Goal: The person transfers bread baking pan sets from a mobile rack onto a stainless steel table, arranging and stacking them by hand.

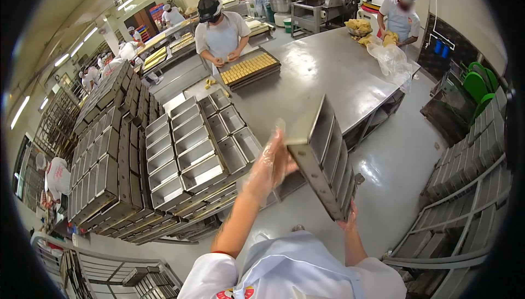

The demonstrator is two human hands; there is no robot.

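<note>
A metal set of joined loaf pans [324,159] is held up in front of me, tilted on its side with its hollows turned to the right. My left hand [272,163], in a clear plastic glove, presses on its left end, with some fingers pointing up. Low on the pan set's near right end is my right hand [350,218], its fingers wrapped round the edge and partly hidden. Left of my hands, stacked loaf pan sets [191,146] lie with their hollows facing up. Their insides look bare.
A steel table [322,64] stretches ahead, bearing a tray of yellow dough pieces [249,69] beside a co-worker [221,33]. Another person [399,17] handles dough at the far right. Pan stacks [104,151] rise on the left; racks with pans [465,206] stand on the right.
</note>
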